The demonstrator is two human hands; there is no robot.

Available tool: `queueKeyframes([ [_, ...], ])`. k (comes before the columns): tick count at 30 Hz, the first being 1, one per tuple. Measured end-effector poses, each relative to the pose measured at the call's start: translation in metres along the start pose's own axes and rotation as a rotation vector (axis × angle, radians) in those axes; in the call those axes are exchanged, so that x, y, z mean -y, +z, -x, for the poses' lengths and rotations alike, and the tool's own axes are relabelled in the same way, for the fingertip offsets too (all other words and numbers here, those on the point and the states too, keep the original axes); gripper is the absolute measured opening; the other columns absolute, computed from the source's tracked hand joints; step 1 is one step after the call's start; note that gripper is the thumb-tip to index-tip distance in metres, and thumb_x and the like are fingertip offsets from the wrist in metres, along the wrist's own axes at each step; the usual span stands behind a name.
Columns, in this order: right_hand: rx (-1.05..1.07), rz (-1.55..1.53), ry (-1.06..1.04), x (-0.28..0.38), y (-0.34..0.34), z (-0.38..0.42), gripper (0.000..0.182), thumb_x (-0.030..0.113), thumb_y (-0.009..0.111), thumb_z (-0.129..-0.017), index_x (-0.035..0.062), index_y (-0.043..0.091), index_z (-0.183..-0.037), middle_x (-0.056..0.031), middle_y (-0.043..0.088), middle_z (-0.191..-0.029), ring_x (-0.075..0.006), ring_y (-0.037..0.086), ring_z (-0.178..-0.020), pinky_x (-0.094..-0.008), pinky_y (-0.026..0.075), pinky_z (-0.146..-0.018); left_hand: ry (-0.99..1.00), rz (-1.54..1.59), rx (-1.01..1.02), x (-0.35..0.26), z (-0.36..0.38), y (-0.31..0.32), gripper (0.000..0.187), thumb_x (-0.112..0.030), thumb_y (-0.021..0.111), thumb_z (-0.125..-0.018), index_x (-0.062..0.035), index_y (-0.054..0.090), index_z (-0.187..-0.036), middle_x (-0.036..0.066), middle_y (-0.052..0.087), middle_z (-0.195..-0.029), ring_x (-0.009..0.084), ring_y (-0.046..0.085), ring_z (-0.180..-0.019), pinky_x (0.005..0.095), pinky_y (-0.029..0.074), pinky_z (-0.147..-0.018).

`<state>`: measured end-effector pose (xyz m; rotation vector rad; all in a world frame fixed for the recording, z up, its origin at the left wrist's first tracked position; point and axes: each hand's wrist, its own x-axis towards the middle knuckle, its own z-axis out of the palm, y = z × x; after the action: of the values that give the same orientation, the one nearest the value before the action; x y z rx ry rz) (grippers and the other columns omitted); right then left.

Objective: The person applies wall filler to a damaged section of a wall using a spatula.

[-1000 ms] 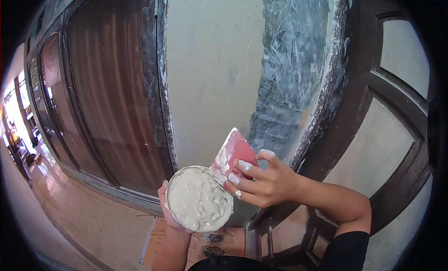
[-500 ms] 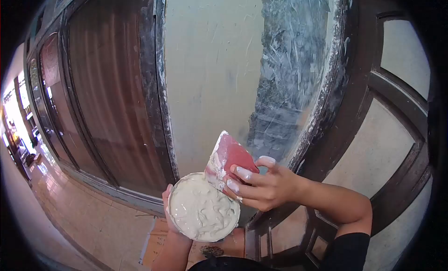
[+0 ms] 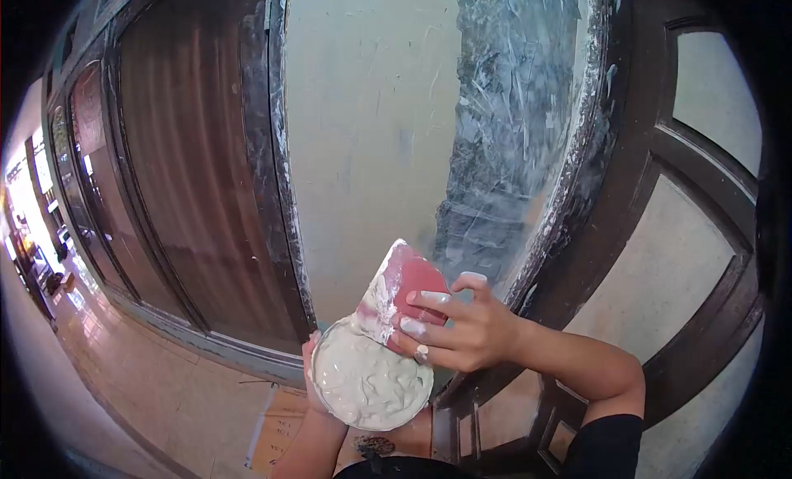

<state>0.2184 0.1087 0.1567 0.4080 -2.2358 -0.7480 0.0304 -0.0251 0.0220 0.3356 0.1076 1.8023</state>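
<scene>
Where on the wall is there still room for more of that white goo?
The streaky grey strip between the smooth pale patch and the dark frame is thinly covered. It is crowded low down, where the right hand, red scraper and tub meet.

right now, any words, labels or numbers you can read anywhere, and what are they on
None can be read.
The cardboard on the floor carries dark marks, too small and blurred to make out.
The tub of putty in the left hand and the red scraper in the right hand show no lettering.
</scene>
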Motion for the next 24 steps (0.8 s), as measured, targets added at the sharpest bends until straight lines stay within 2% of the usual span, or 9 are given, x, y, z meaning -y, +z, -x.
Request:
queueKeyframes([
  [2, -0.004, -0.029, 0.016, -0.002, 0.001, 0.002, 0.027, 0.027, 0.072, -0.083, 0.0252, 0.078, -0.11, 0.0089, 0.072, -0.104, -0.0179, 0.066, -0.107, -0.0439, 0.033, -0.086, -0.035, 0.076, 0.09, 0.003, -0.003, 0.005, 0.07, -0.055, 0.04, -0.101, -0.0016, 0.052, -0.144, 0.02, 0.057, -0.144, 0.0359, 0.057, -0.129, 0.0486, 0.044, -0.112],
  [8, -0.035, -0.115, 0.116, -0.006, 0.01, 0.008, 0.023, 0.025, 0.067, -0.088, 0.0244, 0.076, -0.11, 0.0062, 0.07, -0.099, -0.0198, 0.065, -0.107, -0.0469, 0.036, -0.086, -0.006, 0.02, 0.072, 0.007, -0.008, 0.005, 0.07, -0.054, 0.039, -0.101, -0.0013, 0.049, -0.146, 0.02, 0.056, -0.145, 0.0355, 0.057, -0.129, 0.0482, 0.043, -0.112],
  [12, -0.038, -0.16, 0.128, -0.004, 0.018, 0.008, 0.025, 0.025, 0.067, -0.088, 0.0224, 0.076, -0.111, 0.0054, 0.071, -0.101, -0.0206, 0.066, -0.106, -0.0473, 0.036, -0.085, -0.054, 0.109, 0.21, 0.013, -0.009, 0.016, 0.067, -0.051, 0.037, -0.102, -0.0023, 0.048, -0.147, 0.019, 0.057, -0.143, 0.034, 0.058, -0.128, 0.0467, 0.043, -0.112],
  [14, -0.039, -0.185, 0.143, -0.002, 0.022, 0.005, 0.026, 0.025, 0.067, -0.087, 0.0212, 0.076, -0.111, 0.005, 0.072, -0.102, -0.0208, 0.066, -0.106, -0.0477, 0.037, -0.085, 0.049, -0.194, 0.018, 0.017, -0.011, 0.019, 0.069, -0.053, 0.038, -0.101, -0.0029, 0.048, -0.147, 0.018, 0.057, -0.142, 0.0342, 0.058, -0.128, 0.0468, 0.043, -0.112],
  [16, -0.076, -0.234, 0.188, -0.001, 0.024, 0.001, 0.025, 0.026, 0.066, -0.086, 0.0201, 0.076, -0.109, 0.0044, 0.072, -0.103, -0.0212, 0.065, -0.106, -0.0474, 0.036, -0.085, 0.048, -0.195, -0.017, 0.019, -0.012, 0.01, 0.071, -0.055, 0.037, -0.1, -0.003, 0.049, -0.147, 0.018, 0.057, -0.143, 0.0352, 0.057, -0.128, 0.0472, 0.044, -0.111],
  [18, -0.086, -0.218, 0.172, -0.015, 0.022, 0.002, 0.02, 0.021, 0.064, -0.087, 0.0185, 0.075, -0.104, 0.0034, 0.072, -0.105, -0.021, 0.064, -0.104, -0.0466, 0.036, -0.084, -0.102, 0.224, 0.206, 0.015, -0.013, -0.006, 0.072, -0.056, 0.037, -0.1, -0.003, 0.05, -0.146, 0.018, 0.058, -0.142, 0.036, 0.058, -0.127, 0.0479, 0.045, -0.11],
  [20, -0.025, -0.135, 0.228, -0.038, 0.01, 0.003, 0.021, 0.012, 0.066, -0.084, 0.0156, 0.072, -0.103, 0.0005, 0.071, -0.106, -0.0214, 0.064, -0.1, -0.0455, 0.036, -0.084, -0.04, -0.088, 0.023, 0.008, -0.013, -0.009, 0.074, -0.058, 0.036, -0.1, -0.0004, 0.052, -0.143, 0.021, 0.059, -0.139, 0.0379, 0.06, -0.123, 0.0509, 0.049, -0.106],
  [23, -0.104, -0.114, 0.393, -0.075, -0.006, -0.005, 0.023, 0.003, 0.067, -0.082, 0.0114, 0.069, -0.103, -0.0033, 0.07, -0.1, -0.0243, 0.064, -0.097, -0.0424, 0.039, -0.084, 0.003, -0.13, -0.014, -0.005, -0.012, -0.016, 0.076, -0.059, 0.036, -0.1, 0.0009, 0.052, -0.143, 0.022, 0.059, -0.139, 0.0385, 0.06, -0.123, 0.0515, 0.049, -0.105],
  [24, -0.137, -0.168, 0.547, -0.089, -0.007, -0.002, 0.021, 0.003, 0.067, -0.084, 0.0093, 0.067, -0.103, -0.0062, 0.07, -0.098, -0.0264, 0.064, -0.097, -0.0406, 0.04, -0.084, 0.025, -0.113, -0.008, -0.009, -0.012, -0.019, 0.077, -0.06, 0.036, -0.099, 0.0011, 0.052, -0.143, 0.023, 0.059, -0.139, 0.0388, 0.06, -0.123, 0.0515, 0.05, -0.105],
])
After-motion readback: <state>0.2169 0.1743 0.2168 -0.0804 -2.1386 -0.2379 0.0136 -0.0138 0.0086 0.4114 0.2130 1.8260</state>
